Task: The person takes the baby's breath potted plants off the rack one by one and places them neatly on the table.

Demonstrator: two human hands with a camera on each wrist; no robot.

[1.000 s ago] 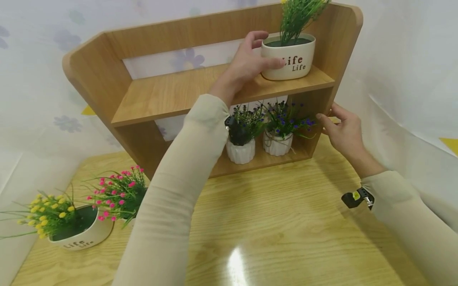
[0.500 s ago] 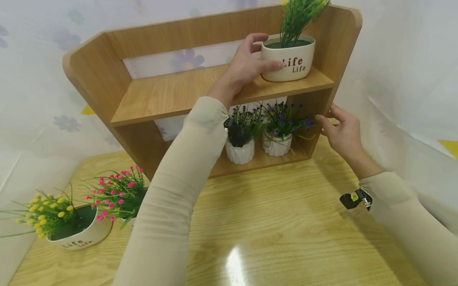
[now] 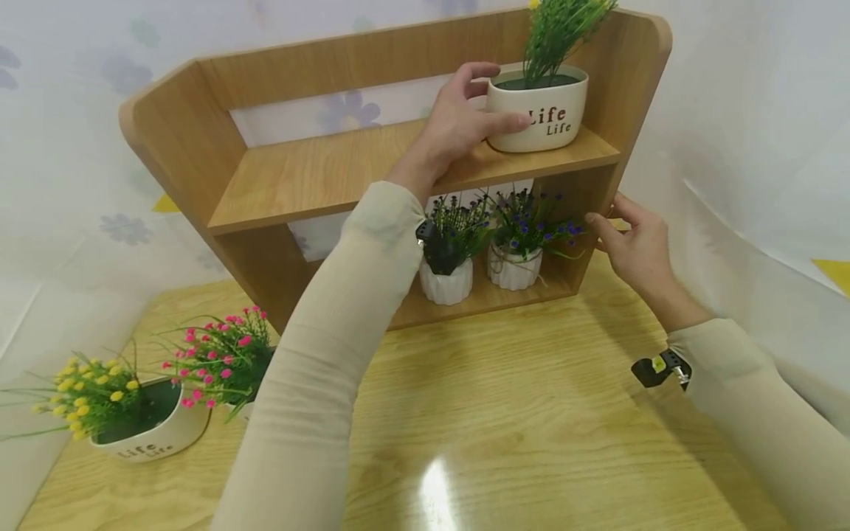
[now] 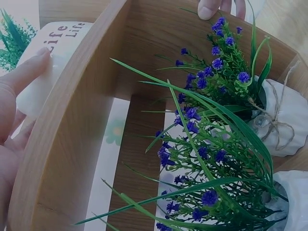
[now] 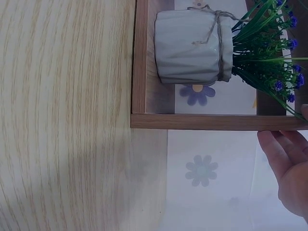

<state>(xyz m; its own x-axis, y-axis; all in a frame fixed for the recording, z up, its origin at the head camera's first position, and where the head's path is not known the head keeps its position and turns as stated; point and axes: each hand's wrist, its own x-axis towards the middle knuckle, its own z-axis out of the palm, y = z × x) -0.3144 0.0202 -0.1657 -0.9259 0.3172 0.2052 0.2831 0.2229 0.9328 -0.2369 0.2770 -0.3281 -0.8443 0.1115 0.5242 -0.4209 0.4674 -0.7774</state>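
Note:
My left hand (image 3: pixel 458 122) grips the left end of a cream oval planter (image 3: pixel 567 103) lettered "Life", thumb across its front and fingers curled behind the rim. Green stems (image 3: pixel 554 40) rise from the planter, which sits at the right end of the upper board of a wooden shelf (image 3: pixel 299 173). My right hand (image 3: pixel 640 243) pinches the shelf's right side panel (image 5: pixel 216 121), thumb on the inner side, fingers outside. Below stand two white fluted pots, one at left (image 3: pixel 448 286) and one at right (image 3: pixel 514 271), with purple-blue flowers (image 4: pixel 207 79); twine ties the right pot.
At the table's left stand another "Life" planter (image 3: pixel 156 439) with yellow flowers (image 3: pixel 86 391) and a plant with pink flowers (image 3: pixel 222 358), its pot partly behind my left sleeve (image 3: pixel 305 369). The shelf stands on a wood-grain table (image 3: pixel 518 413) against a flower-patterned white backdrop (image 3: pixel 73 147).

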